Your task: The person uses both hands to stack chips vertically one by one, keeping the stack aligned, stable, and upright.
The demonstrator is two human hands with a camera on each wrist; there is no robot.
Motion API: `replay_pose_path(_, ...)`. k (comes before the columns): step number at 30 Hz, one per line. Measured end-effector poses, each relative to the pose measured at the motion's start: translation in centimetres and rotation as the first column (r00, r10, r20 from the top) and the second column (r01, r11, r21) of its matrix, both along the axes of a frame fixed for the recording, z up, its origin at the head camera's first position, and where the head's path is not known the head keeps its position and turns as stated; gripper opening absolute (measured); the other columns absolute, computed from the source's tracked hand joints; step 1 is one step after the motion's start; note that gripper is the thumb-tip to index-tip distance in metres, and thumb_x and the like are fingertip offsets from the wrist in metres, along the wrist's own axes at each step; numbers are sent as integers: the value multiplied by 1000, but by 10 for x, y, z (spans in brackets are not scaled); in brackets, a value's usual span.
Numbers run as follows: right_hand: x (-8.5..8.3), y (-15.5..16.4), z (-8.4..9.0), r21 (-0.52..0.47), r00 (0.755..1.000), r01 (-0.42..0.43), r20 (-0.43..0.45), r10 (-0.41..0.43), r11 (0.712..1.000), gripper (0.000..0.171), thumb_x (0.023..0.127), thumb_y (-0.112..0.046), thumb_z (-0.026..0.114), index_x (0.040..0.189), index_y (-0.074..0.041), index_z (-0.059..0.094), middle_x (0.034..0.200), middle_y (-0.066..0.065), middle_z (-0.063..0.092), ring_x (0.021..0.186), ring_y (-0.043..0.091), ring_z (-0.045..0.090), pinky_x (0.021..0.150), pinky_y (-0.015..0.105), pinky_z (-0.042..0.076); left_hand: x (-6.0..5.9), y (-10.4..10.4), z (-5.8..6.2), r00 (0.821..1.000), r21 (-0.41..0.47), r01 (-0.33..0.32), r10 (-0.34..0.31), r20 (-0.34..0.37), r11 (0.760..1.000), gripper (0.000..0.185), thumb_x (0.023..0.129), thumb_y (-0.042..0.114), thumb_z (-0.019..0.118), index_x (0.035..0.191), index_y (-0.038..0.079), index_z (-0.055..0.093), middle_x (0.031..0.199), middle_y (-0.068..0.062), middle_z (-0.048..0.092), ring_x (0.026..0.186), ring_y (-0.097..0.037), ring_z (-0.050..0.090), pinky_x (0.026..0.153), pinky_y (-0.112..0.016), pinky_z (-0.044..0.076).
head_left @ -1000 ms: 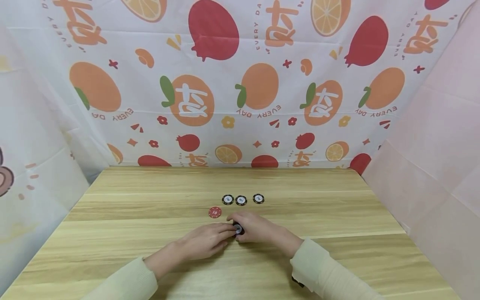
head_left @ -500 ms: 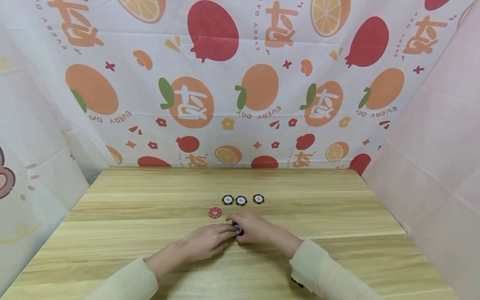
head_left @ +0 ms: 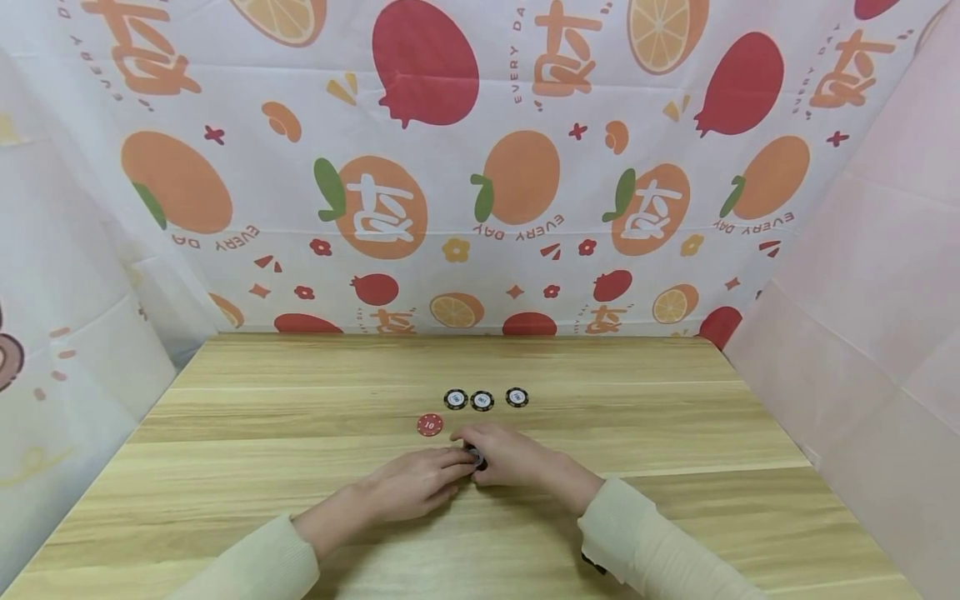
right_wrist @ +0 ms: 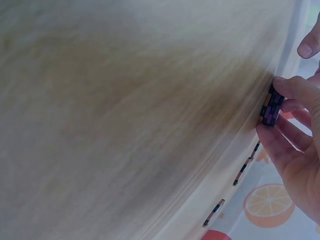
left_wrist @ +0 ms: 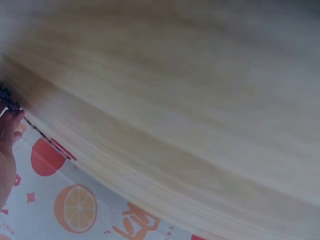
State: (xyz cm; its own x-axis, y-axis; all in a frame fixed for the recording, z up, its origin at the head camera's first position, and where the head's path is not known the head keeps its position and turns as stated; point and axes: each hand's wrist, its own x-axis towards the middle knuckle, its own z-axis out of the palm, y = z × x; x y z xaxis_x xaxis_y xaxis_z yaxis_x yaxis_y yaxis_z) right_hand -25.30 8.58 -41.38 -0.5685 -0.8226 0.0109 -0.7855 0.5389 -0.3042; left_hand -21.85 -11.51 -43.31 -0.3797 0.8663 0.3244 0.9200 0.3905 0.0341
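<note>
My right hand [head_left: 510, 457] grips a short stack of dark poker chips [right_wrist: 271, 106] between thumb and fingers. In the right wrist view the stack's edge shows black, purple and orange-tan blocks. From the left, my left hand [head_left: 412, 483] reaches in with its fingers extended, fingertips resting at the top of the stack. Most of the stack is hidden by both hands in the head view. Just behind the hands lies a red poker chip [head_left: 430, 425] marked 10.
Farther back, black-rimmed poker chips lie flat: a left one [head_left: 455, 399], a middle one [head_left: 482, 401] close beside it, and a right one [head_left: 517, 397] apart. A black object [head_left: 593, 564] peeks out under the right sleeve. A fruit-print cloth [head_left: 465, 275] hangs behind the wooden table [head_left: 247, 433].
The left fingertips have shifted slightly to the right over the stack, covering more of its top. The right hand and the loose chips stay in place.
</note>
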Motion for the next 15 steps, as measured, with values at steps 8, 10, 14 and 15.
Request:
replay_pose_path(8, 3, 1, -2, 8, 1000, 5, -8, -5, 1000, 52, 79, -15, 72, 125, -9, 49, 112, 2, 56, 101, 8, 50, 85, 19, 42, 4, 1, -3, 1000, -13, -4, 4, -15, 1000, 38, 85, 13, 62, 120, 0, 58, 124, -11, 54, 115, -24, 49, 95, -33, 42)
replay_pose_path(10, 4, 1, -2, 8, 1000, 3, -9, -3, 1000, 51, 79, -15, 71, 126, -9, 49, 112, 2, 56, 101, 8, 50, 85, 19, 42, 6, 1, -4, 1000, -9, -3, 3, -15, 1000, 38, 85, 13, 62, 120, 0, 58, 124, -12, 54, 115, -24, 50, 95, -33, 42)
replay_pose_path(14, 5, 2, -3, 5, 1000, -4, -12, 4, 1000, 50, 80, -14, 71, 125, -9, 50, 114, 3, 56, 101, 8, 50, 85, 19, 42, 7, 2, -4, 1000, -3, -1, 1, -24, 1000, 38, 84, 12, 62, 120, -1, 58, 124, -12, 54, 114, -25, 50, 94, -33, 43)
replay_pose_path(15, 5, 2, -3, 5, 1000, -5, -13, 5, 1000, 50, 80, -14, 71, 125, -9, 50, 115, 3, 55, 102, 8, 50, 85, 19, 42, 8, 2, -4, 1000, -3, -2, 2, -25, 1000, 38, 84, 12, 62, 119, -1, 58, 124, -13, 54, 114, -25, 50, 94, -33, 43)
